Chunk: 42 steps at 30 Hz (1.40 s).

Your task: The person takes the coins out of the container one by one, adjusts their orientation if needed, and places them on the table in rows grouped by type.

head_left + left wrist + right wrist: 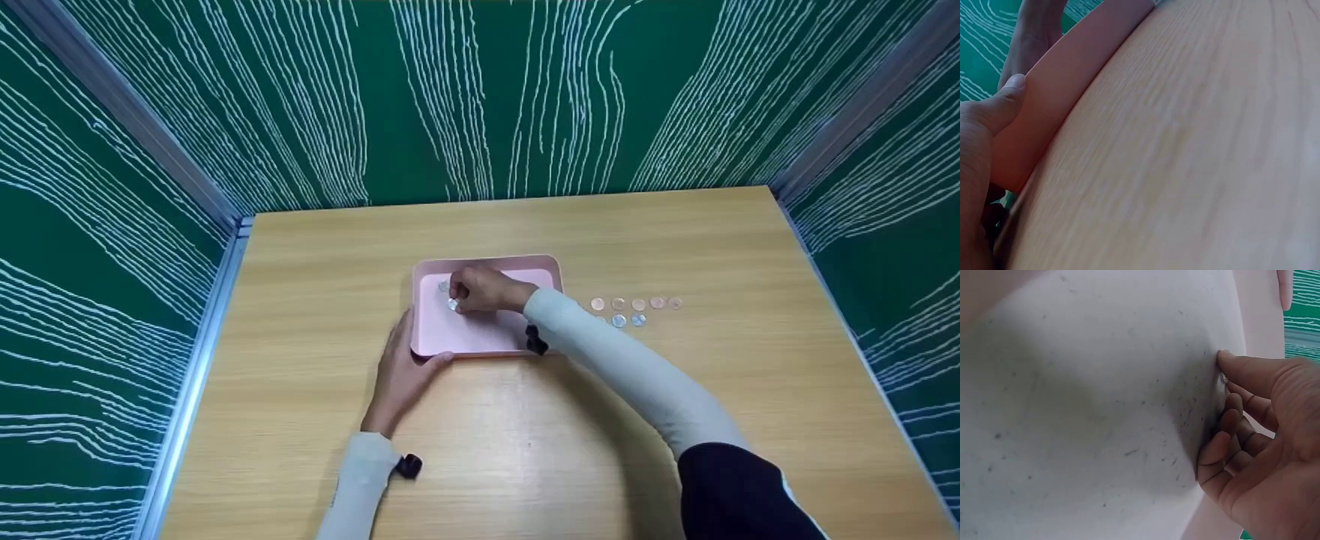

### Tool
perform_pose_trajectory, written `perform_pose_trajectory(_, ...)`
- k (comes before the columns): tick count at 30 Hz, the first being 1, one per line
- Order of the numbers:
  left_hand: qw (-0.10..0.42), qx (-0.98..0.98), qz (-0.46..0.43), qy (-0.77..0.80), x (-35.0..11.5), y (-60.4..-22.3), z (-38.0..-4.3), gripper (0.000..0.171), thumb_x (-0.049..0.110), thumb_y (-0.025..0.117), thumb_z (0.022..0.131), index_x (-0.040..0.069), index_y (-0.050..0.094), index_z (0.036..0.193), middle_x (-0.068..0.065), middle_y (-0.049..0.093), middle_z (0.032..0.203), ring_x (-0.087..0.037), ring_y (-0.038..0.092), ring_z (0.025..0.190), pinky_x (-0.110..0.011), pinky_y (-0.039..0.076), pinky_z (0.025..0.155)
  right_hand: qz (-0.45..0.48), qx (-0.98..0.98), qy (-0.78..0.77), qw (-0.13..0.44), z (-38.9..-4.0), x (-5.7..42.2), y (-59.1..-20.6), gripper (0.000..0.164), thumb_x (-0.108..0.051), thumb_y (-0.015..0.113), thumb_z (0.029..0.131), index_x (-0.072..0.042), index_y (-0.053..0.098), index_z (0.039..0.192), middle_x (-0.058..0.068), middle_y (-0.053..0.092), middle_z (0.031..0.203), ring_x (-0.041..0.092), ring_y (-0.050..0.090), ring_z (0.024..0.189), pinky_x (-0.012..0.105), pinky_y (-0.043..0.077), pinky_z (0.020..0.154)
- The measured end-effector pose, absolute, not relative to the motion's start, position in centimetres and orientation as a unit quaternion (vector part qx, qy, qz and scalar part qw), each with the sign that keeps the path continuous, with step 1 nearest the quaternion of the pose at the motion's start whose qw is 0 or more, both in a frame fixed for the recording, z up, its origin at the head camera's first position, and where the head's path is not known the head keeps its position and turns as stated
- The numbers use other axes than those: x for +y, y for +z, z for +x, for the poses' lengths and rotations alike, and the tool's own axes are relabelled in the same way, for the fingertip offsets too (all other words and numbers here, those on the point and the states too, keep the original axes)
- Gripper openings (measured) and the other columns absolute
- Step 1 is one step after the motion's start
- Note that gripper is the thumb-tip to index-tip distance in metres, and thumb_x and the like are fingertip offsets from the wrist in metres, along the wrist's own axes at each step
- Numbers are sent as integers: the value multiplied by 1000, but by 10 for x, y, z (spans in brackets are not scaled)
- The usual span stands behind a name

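A shallow pink tray (480, 346) sits on the wooden table. At its near left corner my left hand (401, 367) grips it, the thumb (1009, 101) against the front wall and the fingers along the left side. Over the tray's left half, my right hand (484, 289) pinches a silvery coin (453, 304) between thumb and fingertips; only a sliver of the coin (1222, 378) shows in the right wrist view. Another coin (443, 286) lies on the tray floor just behind those fingers.
Right of the tray, coins lie in two rows: several coppery coins (638, 304) behind, silvery coins (619, 320) in front, partly hidden by the right sleeve (600, 337). Green walls (517, 97) with white lines stand around the table (315, 285).
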<state>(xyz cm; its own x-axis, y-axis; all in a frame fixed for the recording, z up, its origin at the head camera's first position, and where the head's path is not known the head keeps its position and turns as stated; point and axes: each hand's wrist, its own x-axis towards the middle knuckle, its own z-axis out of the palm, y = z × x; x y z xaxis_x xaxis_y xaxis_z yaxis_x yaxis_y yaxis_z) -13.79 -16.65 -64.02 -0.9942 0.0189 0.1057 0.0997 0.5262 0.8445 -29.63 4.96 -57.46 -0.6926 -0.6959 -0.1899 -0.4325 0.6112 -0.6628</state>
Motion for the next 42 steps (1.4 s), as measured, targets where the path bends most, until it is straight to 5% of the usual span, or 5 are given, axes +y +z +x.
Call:
perform_pose_trajectory(27, 37, -873, -33, -485, -163, -639, -138, 115, 57, 90, 88, 17, 28, 177, -14, 33, 179, -42, 27, 165, -62, 27, 131, -314, 848, -367, 219, -275, 83, -564, 14, -14, 82, 102, -8, 80, 114, 4, 73, 97, 20, 67, 80, 28, 57, 70)
perform_pose_trajectory(42, 43, -871, -39, -488, -165, -638, -139, 115, 55, 91, 89, 17, 27, 177, -13, 34, 178, -38, 33, 163, -60, 31, 130, -270, 842, -441, 151, -259, 137, -543, 13, 4, 76, 99, -6, 79, 107, 7, 77, 103, 21, 66, 90, 30, 57, 80)
